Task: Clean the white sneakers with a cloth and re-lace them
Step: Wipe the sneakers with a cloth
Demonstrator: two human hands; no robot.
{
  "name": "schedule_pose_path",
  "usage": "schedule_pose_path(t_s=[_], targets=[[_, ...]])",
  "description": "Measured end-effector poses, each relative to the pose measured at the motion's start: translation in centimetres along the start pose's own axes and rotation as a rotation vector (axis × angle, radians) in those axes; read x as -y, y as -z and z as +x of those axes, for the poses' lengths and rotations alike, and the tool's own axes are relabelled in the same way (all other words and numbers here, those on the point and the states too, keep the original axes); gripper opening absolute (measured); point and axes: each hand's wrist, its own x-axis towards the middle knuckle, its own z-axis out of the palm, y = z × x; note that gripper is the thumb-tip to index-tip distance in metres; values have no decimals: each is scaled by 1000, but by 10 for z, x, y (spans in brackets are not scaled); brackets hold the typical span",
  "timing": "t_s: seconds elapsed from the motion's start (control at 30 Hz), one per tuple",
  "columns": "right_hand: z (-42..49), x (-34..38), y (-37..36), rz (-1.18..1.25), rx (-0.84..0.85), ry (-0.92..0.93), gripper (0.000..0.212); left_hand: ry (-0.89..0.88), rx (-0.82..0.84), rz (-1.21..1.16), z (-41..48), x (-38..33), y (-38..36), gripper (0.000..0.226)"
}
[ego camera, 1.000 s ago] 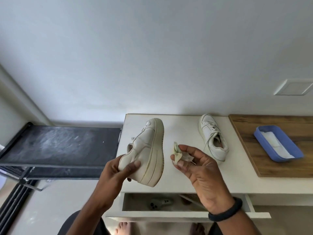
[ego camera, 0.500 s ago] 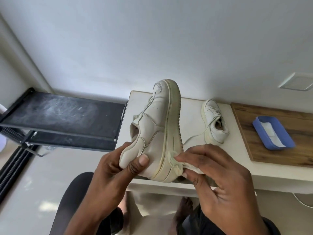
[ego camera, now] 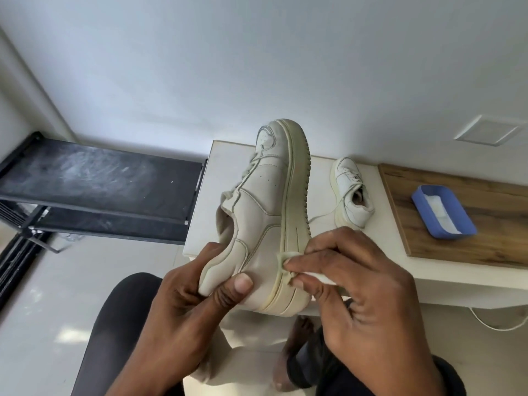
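Our left hand (ego camera: 183, 295) grips the sneaker (ego camera: 265, 201) by its heel, toe pointing away; our right hand's (ego camera: 368, 307) fingers (ego camera: 323, 260) pinch the cloth (ego camera: 287, 256) against its sole rim.

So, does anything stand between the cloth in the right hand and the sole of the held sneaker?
Nothing visible does. The right hand presses the cloth straight onto the sole edge near the heel; the left hand holds the sneaker by its heel, clear of that spot.
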Motion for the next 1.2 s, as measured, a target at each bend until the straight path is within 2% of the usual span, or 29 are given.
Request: schedule_pose_path(t_s=[0.1, 0.2, 0.33, 0.37, 0.47, 0.6, 0.73, 0.87, 1.0, 1.2], targets=[[9, 0, 6, 121, 72, -92, 13, 0, 15, 7, -11, -4, 3, 10], [9, 4, 7, 133, 116, -130, 14, -2, 26, -9, -21, -3, 6, 16], [-6, 20, 9, 57, 220, 21, 22, 5, -27, -123, -28, -6, 7, 8], [-10, 24, 11, 34, 239, 73, 22, 14, -30, -147, -31, -6, 8, 10], [-18, 31, 15, -67, 263, 178, 17, 79, -20, -180, -38, -1, 15, 34], [-14, 23, 16, -28, 309, 129, 28, 65, 50, -134, -42, 3, 18, 39], [-1, 10, 9, -13, 278, 37, 20, 50, 65, -64, -46, 5, 19, 40], [1, 4, 2, 30, 203, -28, 12, 44, 95, -51, -45, 4, 20, 28], [5, -2, -1, -46, 119, -90, 15, 68, 164, -57, -45, 2, 22, 40], [6, -3, -2, -108, 105, -119, 10, 68, 187, -29, -46, 1, 20, 39]])
